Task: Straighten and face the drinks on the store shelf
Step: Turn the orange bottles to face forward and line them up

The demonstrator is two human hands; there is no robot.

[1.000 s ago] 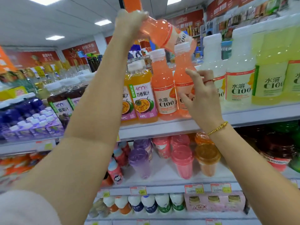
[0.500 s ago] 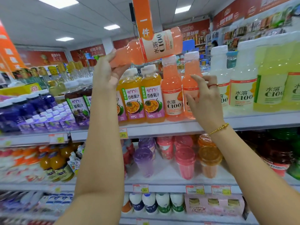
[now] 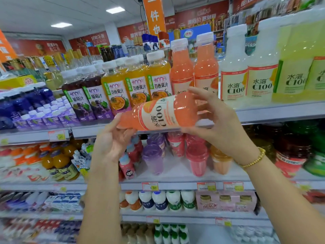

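Observation:
I hold a pink-orange C100 bottle (image 3: 158, 114) lying sideways in front of the top shelf (image 3: 263, 113). My left hand (image 3: 112, 140) grips its neck end, and the cap is hidden in my palm. My right hand (image 3: 218, 124) wraps round its base end. Behind it two matching pink-orange bottles (image 3: 193, 67) stand upright on the shelf. To their left stand yellow passion-fruit juice bottles (image 3: 137, 85) and purple grape juice bottles (image 3: 86, 99). Pale C100 bottles (image 3: 246, 76) and yellow-green ones (image 3: 299, 67) stand to the right.
Small blue cartons (image 3: 35, 110) fill the shelf's left end. The shelf below holds lidded cups (image 3: 197, 155), orange juice bottles (image 3: 56, 159) and dark red bottles (image 3: 290, 152). Lower shelves carry yogurt bottles (image 3: 158, 199) and a pink pack (image 3: 226, 201). Price tags line the shelf edges.
The pink-orange bottle came down from above the shelf to chest height in front of it. My right hand left the shelved bottles and took hold of the bottle's base.

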